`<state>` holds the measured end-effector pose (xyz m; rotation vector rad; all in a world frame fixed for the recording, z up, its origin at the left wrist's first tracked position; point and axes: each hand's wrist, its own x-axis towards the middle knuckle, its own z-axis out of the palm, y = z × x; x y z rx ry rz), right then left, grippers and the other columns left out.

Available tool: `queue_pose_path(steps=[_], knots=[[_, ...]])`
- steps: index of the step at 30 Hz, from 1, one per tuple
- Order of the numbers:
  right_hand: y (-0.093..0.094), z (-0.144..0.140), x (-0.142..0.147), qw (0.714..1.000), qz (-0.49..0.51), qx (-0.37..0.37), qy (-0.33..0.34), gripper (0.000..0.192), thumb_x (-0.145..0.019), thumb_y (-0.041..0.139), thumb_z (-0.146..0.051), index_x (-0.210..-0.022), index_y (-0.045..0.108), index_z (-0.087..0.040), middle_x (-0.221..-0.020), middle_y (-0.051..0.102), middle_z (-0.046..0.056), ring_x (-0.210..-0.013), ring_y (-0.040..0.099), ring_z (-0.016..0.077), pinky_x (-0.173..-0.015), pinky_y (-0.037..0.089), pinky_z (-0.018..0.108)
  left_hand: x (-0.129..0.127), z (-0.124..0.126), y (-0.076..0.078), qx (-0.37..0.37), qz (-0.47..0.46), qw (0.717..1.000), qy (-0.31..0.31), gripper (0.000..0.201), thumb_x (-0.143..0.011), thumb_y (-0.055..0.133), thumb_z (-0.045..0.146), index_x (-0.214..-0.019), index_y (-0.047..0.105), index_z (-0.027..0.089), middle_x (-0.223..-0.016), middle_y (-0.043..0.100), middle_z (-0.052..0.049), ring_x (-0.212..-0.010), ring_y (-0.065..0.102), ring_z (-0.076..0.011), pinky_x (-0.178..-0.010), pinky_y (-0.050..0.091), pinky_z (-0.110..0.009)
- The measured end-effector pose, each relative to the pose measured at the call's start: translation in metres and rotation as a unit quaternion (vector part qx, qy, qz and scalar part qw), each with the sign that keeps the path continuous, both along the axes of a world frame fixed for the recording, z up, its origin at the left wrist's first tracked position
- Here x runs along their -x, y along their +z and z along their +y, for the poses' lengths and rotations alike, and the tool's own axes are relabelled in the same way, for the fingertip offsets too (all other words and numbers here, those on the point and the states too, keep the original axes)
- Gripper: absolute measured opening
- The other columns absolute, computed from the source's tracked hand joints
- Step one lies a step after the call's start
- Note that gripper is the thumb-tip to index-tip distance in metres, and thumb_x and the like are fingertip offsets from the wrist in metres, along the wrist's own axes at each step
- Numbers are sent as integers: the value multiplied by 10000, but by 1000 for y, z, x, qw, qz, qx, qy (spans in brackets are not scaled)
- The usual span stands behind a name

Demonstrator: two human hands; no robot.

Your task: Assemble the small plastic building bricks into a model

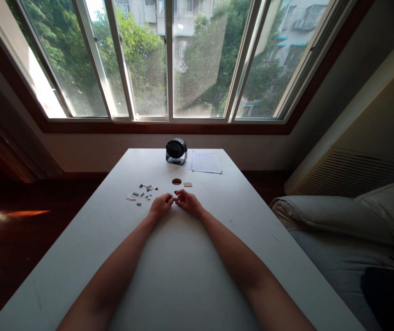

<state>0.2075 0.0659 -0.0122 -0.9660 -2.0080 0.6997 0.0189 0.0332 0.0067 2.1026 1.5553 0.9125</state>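
Together, left hand (160, 205) and right hand (189, 201) pinch tiny piece (175, 195); smooth white table (183, 257).

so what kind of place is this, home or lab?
Most likely a room in a home, not a lab. A white table stands under a wide window facing trees and apartment blocks, with a cushioned sofa or bed at the right. Both hands meet over small building pieces.

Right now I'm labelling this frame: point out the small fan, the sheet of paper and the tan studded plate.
small fan (176, 150), head view, on its dark round front.
sheet of paper (206, 162), head view, mid-page.
tan studded plate (187, 184), head view, its top face.
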Motion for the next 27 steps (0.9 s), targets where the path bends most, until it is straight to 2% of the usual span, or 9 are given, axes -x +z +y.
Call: queue_pose_path(steps=[8, 27], knots=[[1, -1, -1, 1000, -20, -14, -5, 181, -818, 630, -304, -972, 612, -213, -792, 668, 2, -667, 571, 128, -659, 442, 245, 1, 1, -1, 2, 4, 1000, -2, 291, -903, 466, 424, -861, 660, 212, -790, 680, -27, -722, 581, -155, -660, 400, -244], [1, -1, -1, 1000, -22, -15, -7, 212, -820, 625, -297, -1016, 638, -218, -789, 671, 0, -663, 567, 126, -668, 445, 241, 0, 0, -1, 7, -7, 1000, 2, 300, -897, 474, 440, -896, 681, 221, -785, 682, -27, -714, 580, -156, -673, 410, -249]])
